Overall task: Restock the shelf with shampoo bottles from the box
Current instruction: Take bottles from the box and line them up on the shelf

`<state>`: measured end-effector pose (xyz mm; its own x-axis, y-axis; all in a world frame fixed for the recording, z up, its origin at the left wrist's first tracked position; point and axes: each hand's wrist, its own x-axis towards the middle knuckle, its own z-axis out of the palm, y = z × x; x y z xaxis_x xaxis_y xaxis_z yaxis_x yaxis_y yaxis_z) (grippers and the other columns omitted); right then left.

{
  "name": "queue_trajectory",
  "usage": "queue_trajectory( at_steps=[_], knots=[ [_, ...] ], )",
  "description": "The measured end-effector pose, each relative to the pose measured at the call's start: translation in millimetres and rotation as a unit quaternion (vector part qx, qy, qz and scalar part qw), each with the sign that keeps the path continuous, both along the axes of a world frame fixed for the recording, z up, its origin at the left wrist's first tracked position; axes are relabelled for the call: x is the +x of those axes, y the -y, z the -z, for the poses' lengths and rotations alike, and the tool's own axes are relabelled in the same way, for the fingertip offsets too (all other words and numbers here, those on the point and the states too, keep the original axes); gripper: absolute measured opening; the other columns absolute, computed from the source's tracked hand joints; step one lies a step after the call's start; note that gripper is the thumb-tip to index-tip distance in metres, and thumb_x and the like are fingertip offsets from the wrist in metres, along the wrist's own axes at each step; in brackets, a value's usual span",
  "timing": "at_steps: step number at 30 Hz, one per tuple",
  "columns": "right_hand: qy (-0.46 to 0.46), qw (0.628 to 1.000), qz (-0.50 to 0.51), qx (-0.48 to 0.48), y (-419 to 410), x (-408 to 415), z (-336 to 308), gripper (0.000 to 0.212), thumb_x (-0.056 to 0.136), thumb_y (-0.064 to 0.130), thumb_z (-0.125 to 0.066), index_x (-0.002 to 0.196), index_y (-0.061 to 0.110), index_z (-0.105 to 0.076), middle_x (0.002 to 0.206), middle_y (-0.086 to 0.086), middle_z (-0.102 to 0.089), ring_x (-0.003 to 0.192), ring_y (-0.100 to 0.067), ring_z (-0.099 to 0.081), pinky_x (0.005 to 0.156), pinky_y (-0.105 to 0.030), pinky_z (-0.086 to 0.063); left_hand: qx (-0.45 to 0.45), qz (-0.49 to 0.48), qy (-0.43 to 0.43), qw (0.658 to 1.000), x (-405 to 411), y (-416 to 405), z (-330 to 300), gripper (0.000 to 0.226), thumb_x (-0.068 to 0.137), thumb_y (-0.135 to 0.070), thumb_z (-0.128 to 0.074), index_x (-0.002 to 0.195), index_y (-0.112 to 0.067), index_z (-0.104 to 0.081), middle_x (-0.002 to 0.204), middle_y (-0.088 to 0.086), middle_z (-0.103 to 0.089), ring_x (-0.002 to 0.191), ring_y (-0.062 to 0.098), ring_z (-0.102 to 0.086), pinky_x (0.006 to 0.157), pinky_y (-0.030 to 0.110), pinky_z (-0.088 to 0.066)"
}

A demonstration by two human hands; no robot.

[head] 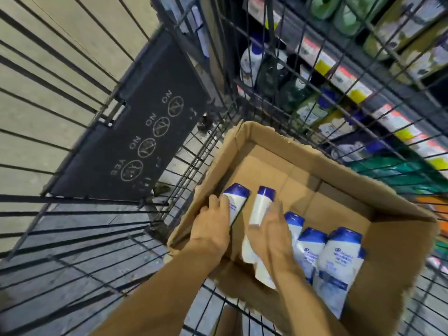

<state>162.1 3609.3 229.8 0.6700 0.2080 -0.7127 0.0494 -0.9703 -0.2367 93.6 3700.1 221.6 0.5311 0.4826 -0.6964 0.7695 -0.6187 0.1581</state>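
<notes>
Two bare forearms reach out from below, and nothing is worn on either of them: no sleeves, no watch, no wristband. The left hand [213,229] is ungloved, and no ring shows on its fingers [214,202]. The right hand [274,231] is likewise ungloved and plain, its fingers [278,209] without any ring. Motion blur softens the finer detail.

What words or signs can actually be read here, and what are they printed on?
"NO", "NO", "NO", "YES": beside circled pictograms on the cart's dark child-seat flap, seen upside down.
Shampoo bottle labels in the cardboard box: logo and print too blurred to read.
Shelf price tags: too blurred to read.
</notes>
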Motion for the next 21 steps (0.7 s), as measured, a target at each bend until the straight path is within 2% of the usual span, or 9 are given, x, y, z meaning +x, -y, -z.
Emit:
queue_trajectory(
  at_steps=[1, 4, 6, 8, 10, 12, 14, 17, 21],
  knots=[
    [-0.016, 1.0, 0.013, -0.007, -0.8, 3.4, 2.9, 0.069, 0.081, 0.025, -0.063, 0.136, 0.0, -0.03, 0.129, -0.019, -0.051, 0.11, -0.035, -0.056, 0.088, -0.036, -0.047, -0.015, -0.028, -0.008, 0.999, 1.6, 1.3, 2.7, 0.071, 0.085, -0.022, -0.065, 0.14, -0.015, -0.021, 0.134, 0.011, -0.038, 0.116, 0.031, -0.054, 0.092, 0.04, -0.046],
    [-0.03, 0.997, -0.043, -0.054, -6.6, 7.6, 8.1, 0.08, 0.073, 0.048, -0.074, 0.129, 0.001, -0.043, 0.127, -0.016, -0.043, 0.115, -0.032, -0.05, 0.095, -0.037, -0.046, -0.052, -0.062, -0.026, 0.996, 5.9, 0.6, 8.1, 0.095, 0.085, -0.033, -0.065, 0.15, -0.026, 0.004, 0.137, 0.014, -0.038, 0.118, 0.035, -0.053, 0.096, 0.044, -0.043],
    [-0.055, 0.996, -0.022, -0.069, -9.4, 7.5, 7.9, 0.079, 0.07, 0.044, -0.079, 0.127, 0.002, -0.045, 0.123, -0.015, -0.043, 0.108, -0.031, -0.054, 0.09, -0.035, -0.048, -0.067, -0.057, -0.035, 0.996, 7.6, 0.8, 8.5, 0.1, 0.086, -0.033, -0.064, 0.149, -0.033, 0.014, 0.138, 0.015, -0.037, 0.119, 0.036, -0.051, 0.1, 0.046, -0.04],
    [-0.064, 0.996, 0.008, -0.065, -11.9, 4.5, 9.8, 0.091, 0.07, 0.033, -0.078, 0.138, -0.002, -0.029, 0.129, -0.018, -0.042, 0.111, -0.034, -0.055, 0.087, -0.036, -0.046, -0.068, -0.063, -0.039, 0.995, 9.0, 2.2, 8.6, 0.101, 0.085, -0.029, -0.064, 0.149, -0.035, 0.015, 0.137, 0.015, -0.038, 0.12, 0.037, -0.05, 0.1, 0.047, -0.039],
    [-0.044, 0.997, 0.002, -0.064, -12.4, -1.1, 10.8, 0.105, 0.073, 0.03, -0.074, 0.146, -0.001, -0.006, 0.137, -0.023, -0.037, 0.12, -0.037, -0.049, 0.094, -0.039, -0.044, -0.069, -0.071, -0.034, 0.995, 10.4, 5.4, 9.3, 0.101, 0.085, -0.025, -0.063, 0.149, -0.035, 0.014, 0.135, 0.015, -0.039, 0.119, 0.037, -0.049, 0.1, 0.048, -0.039],
    [-0.031, 0.997, -0.026, -0.058, -12.8, -6.0, 11.6, 0.102, 0.077, 0.034, -0.069, 0.146, 0.002, -0.002, 0.14, -0.024, -0.037, 0.125, -0.038, -0.046, 0.099, -0.042, -0.042, -0.073, -0.085, -0.025, 0.993, 9.5, 6.1, 10.8, 0.097, 0.086, -0.023, -0.06, 0.148, -0.034, 0.014, 0.136, 0.015, -0.038, 0.119, 0.037, -0.049, 0.1, 0.048, -0.04],
    [-0.042, 0.997, -0.035, -0.058, -11.8, -4.6, 15.4, 0.091, 0.079, 0.042, -0.068, 0.142, 0.001, -0.018, 0.136, -0.021, -0.046, 0.124, -0.035, -0.049, 0.096, -0.04, -0.043, -0.081, -0.09, -0.012, 0.993, 7.2, 5.7, 10.9, 0.097, 0.086, -0.026, -0.06, 0.149, -0.033, 0.014, 0.134, 0.014, -0.038, 0.118, 0.037, -0.049, 0.1, 0.047, -0.04],
    [-0.042, 0.999, 0.03, -0.007, -10.1, 0.4, 18.4, 0.066, 0.074, 0.042, -0.076, 0.124, 0.007, -0.05, 0.116, -0.011, -0.06, 0.107, -0.03, -0.06, 0.084, -0.034, -0.047, -0.09, -0.098, 0.014, 0.991, 3.0, 5.9, 11.4, 0.103, 0.081, -0.035, -0.064, 0.148, -0.035, 0.013, 0.13, 0.013, -0.042, 0.115, 0.037, -0.051, 0.099, 0.047, -0.042],
    [-0.01, 0.981, 0.145, 0.131, 7.7, -3.6, 16.7, 0.053, 0.072, 0.029, -0.08, 0.115, 0.018, -0.05, 0.108, -0.007, -0.063, 0.1, -0.029, -0.061, 0.084, -0.039, -0.05, -0.113, -0.16, 0.039, 0.98, 0.1, 8.5, 11.5, 0.104, 0.071, -0.042, -0.065, 0.146, -0.041, 0.006, 0.125, 0.011, -0.051, 0.117, 0.035, -0.05, 0.098, 0.05, -0.043]
  ],
)
